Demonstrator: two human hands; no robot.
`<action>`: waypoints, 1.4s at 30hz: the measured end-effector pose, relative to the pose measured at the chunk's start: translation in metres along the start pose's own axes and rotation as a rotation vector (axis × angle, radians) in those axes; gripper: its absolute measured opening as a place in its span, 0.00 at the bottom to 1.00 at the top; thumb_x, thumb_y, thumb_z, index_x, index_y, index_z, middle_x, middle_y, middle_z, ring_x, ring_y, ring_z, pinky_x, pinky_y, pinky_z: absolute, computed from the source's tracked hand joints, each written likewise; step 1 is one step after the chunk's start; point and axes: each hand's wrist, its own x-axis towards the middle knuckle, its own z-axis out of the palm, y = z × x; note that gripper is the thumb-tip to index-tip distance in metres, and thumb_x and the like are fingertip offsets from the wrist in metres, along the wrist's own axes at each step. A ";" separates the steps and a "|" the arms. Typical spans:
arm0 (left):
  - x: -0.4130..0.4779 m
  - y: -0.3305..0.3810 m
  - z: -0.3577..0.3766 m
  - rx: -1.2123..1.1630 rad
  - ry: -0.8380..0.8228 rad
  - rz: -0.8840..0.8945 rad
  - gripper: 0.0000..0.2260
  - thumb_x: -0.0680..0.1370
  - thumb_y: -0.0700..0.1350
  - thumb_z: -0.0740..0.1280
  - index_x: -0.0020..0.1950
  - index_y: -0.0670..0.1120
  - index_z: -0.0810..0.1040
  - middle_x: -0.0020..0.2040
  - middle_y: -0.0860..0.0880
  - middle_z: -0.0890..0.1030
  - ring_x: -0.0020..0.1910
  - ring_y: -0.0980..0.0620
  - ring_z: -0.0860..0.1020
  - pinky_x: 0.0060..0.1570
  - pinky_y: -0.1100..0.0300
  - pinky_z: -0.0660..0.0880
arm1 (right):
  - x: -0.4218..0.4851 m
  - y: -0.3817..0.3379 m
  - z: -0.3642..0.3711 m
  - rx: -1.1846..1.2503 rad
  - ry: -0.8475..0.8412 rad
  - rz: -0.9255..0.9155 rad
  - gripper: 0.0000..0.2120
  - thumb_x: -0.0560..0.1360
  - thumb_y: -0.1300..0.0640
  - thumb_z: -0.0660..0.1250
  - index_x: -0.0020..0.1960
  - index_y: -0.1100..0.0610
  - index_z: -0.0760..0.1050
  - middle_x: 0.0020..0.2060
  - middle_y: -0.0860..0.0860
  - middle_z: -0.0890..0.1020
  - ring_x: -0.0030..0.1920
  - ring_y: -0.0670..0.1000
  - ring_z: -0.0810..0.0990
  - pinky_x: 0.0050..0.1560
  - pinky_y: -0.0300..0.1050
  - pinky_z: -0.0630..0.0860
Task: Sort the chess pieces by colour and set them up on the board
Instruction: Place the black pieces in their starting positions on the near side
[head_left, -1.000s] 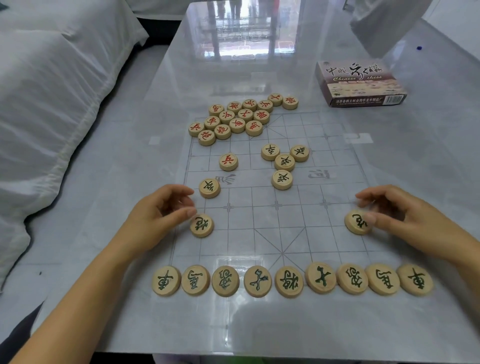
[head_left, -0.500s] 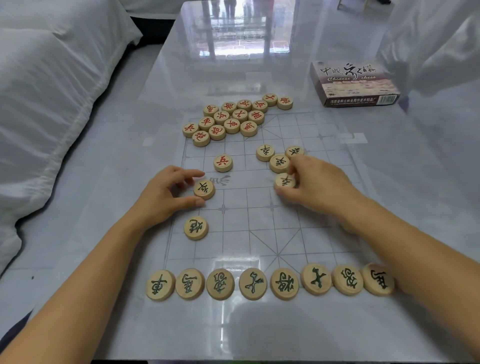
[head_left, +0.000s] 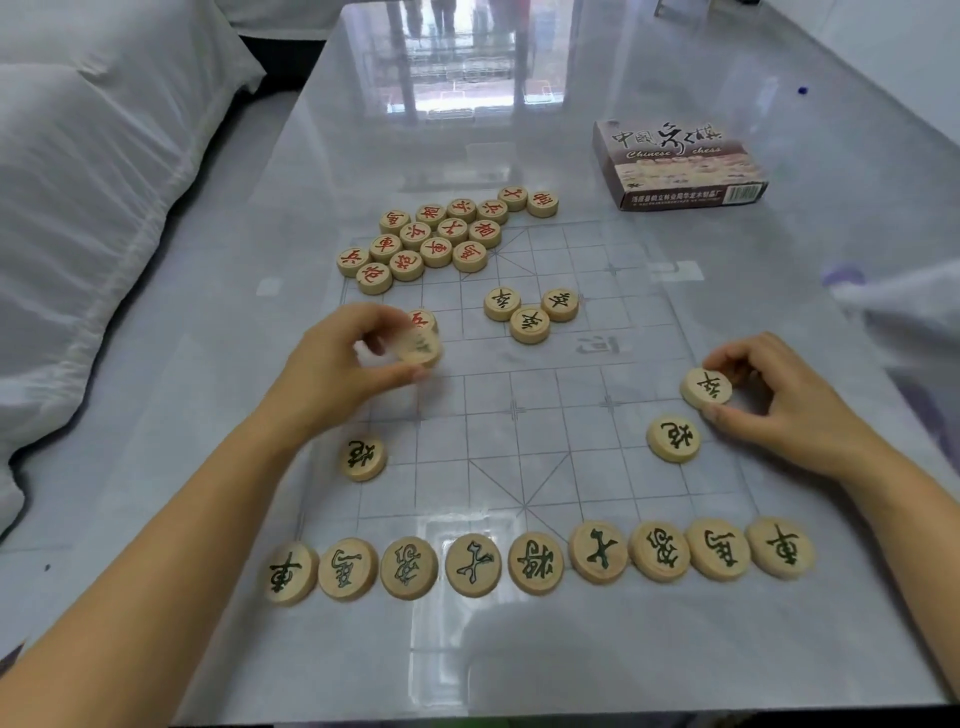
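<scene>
White bedding (head_left: 78, 208) fills the left side, next to the glossy grey bench (head_left: 519, 670). A clear board (head_left: 519, 452) printed with a grid lies flat on the bench.

Along the board's near edge, a row of green-lettered pieces (head_left: 535, 564) runs left to right, nine discs side by side with their faces up. Beyond the row's left end, a lone green piece (head_left: 363, 457) lies flat on the board's left edge line.

Farther in, the left hand (head_left: 332, 374) is curled, pinching a blurred piece (head_left: 421, 347) between thumb and fingertips. The disc is tilted, and I cannot tell whether it touches the board. Just beyond it, a red-lettered piece (head_left: 423, 318) is partly hidden by the fingers.

At the board's far left corner sits a red cluster (head_left: 441, 239), packed tight, with some discs past the far edge.

Right of centre, three green pieces (head_left: 530, 325) touch one another on the far half.

Near the right edge, a second lone green piece (head_left: 673, 438) lies flat. Just beyond it, the right hand (head_left: 789, 410) is curled too. Its thumb and fingers grip a green-lettered disc (head_left: 706, 387) at the board's right edge, tilted face-up.

A printed box (head_left: 680, 163) stands on the far right of the bench, apart from the board.
</scene>
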 end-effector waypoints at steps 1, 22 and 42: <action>0.002 0.015 0.009 -0.009 -0.043 0.034 0.15 0.66 0.45 0.75 0.49 0.54 0.74 0.45 0.56 0.75 0.42 0.59 0.72 0.39 0.75 0.66 | -0.001 0.001 0.001 0.005 0.008 -0.002 0.15 0.65 0.51 0.72 0.47 0.43 0.69 0.46 0.44 0.73 0.47 0.37 0.71 0.45 0.24 0.66; 0.020 0.078 0.112 0.156 -0.326 0.127 0.19 0.70 0.48 0.72 0.58 0.48 0.72 0.55 0.49 0.72 0.56 0.49 0.69 0.58 0.53 0.66 | -0.002 0.008 0.004 -0.006 0.029 -0.014 0.18 0.67 0.61 0.73 0.54 0.50 0.72 0.47 0.42 0.72 0.49 0.40 0.71 0.46 0.25 0.67; 0.053 0.053 0.082 0.220 0.011 -0.014 0.21 0.72 0.49 0.70 0.63 0.46 0.70 0.59 0.45 0.71 0.58 0.46 0.70 0.56 0.52 0.71 | -0.001 -0.005 -0.002 0.150 0.027 0.092 0.13 0.70 0.48 0.69 0.51 0.38 0.69 0.49 0.44 0.76 0.47 0.40 0.73 0.45 0.26 0.69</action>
